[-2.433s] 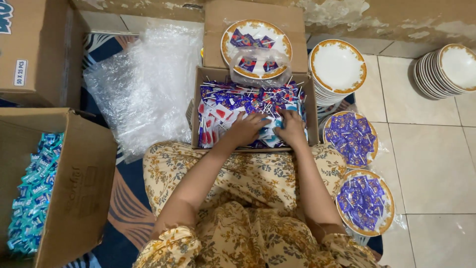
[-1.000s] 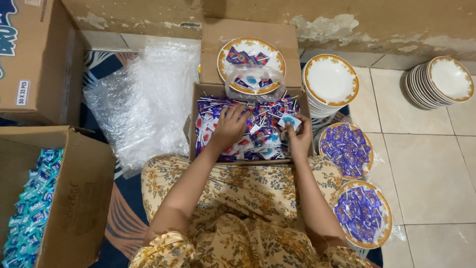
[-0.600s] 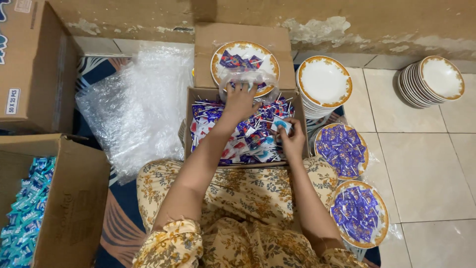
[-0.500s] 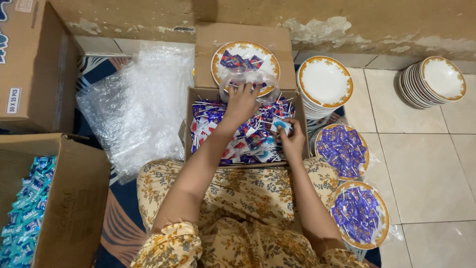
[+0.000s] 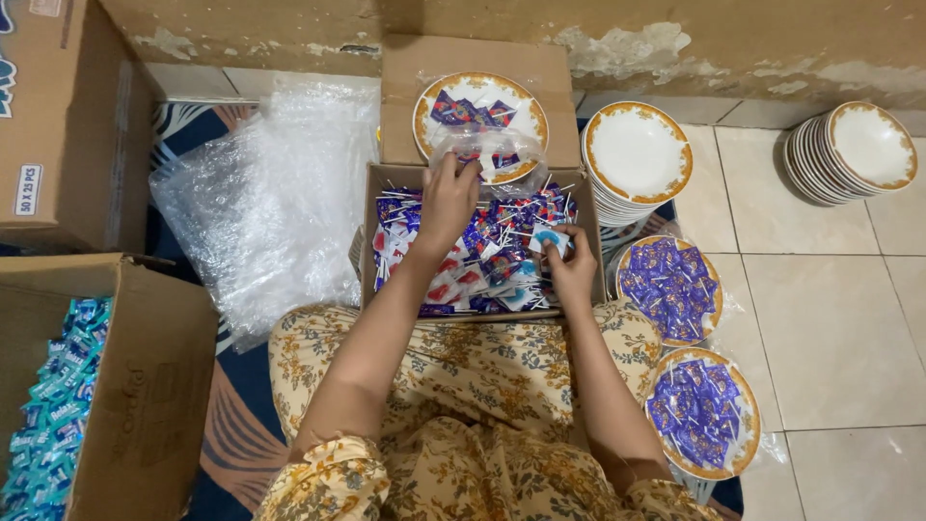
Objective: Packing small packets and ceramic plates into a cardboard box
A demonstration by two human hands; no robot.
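An open cardboard box full of wrapped lollipops in red, blue and white sits in front of my knees. My left hand reaches over the box's far edge and grips the clear plastic bag around a gold-rimmed plate with a few wrapped sweets on it. My right hand rests in the box's right side, pinching a blue-and-white wrapped lollipop.
A stack of empty gold-rimmed plates stands right of the box, another stack at far right. Two bagged plates of purple sweets lie by my right knee. A heap of clear bags and large cartons are at left.
My left hand left the lollipops in the box and moved forward to the bagged plate, taking hold of its plastic. My right hand picked up a blue-and-white lollipop.
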